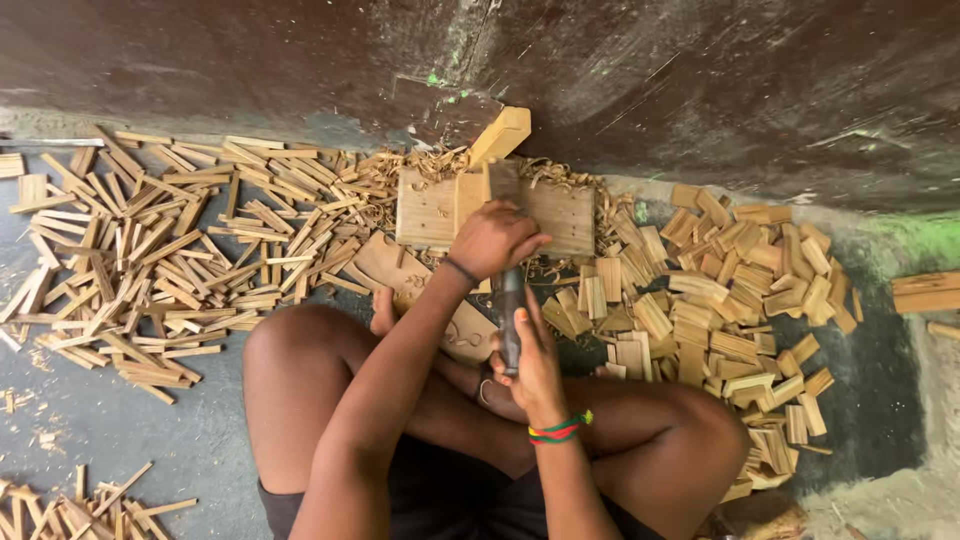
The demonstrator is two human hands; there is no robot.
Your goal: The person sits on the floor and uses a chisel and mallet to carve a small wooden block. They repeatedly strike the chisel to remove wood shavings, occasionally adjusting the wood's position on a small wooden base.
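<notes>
Your left hand (pixel 492 240) curls closed over a wooden piece (pixel 470 195) on the chopping block (pixel 555 215) — your right hand (pixel 530 365) grips the knife handle (pixel 510 335) tight

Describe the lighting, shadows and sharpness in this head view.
Head view: soft, even daylight with no glare; the dark wall at the top stays dim. Faint shadow lies under the legs. The thin wooden strips and short wooden blocks are crisp; the left hand and right hand on the blade's handle look slightly soft. Edges bend mildly.
</notes>
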